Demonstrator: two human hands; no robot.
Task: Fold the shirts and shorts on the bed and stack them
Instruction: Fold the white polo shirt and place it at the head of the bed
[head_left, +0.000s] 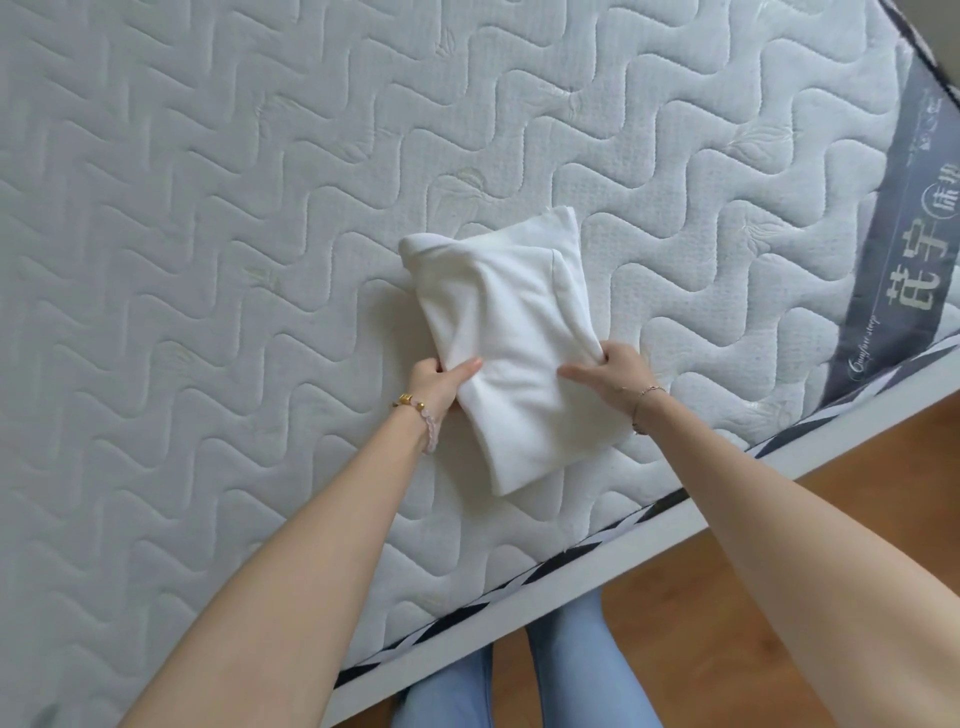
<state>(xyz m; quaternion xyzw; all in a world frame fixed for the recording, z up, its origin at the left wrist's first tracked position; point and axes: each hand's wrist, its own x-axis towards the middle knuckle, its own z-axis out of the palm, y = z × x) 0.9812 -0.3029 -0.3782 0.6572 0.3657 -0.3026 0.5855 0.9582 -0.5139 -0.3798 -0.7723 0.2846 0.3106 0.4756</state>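
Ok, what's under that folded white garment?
The quilted mattress shows all around the white garment. The left hand and right hand grip its side edges. Anything else under it is covered.

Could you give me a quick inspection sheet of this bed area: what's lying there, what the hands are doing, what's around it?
Surface: quilted white mattress, with a grey label strip at its right end.
Job's things: one white folded garment lying on the mattress; no other clothes in view.
Clutter: nothing seen.
Grippers: left hand grips the garment's left edge and right hand grips its right edge, thumbs on top.
Cables: nothing seen.
Surroundings: wooden floor; the person's legs in blue trousers.
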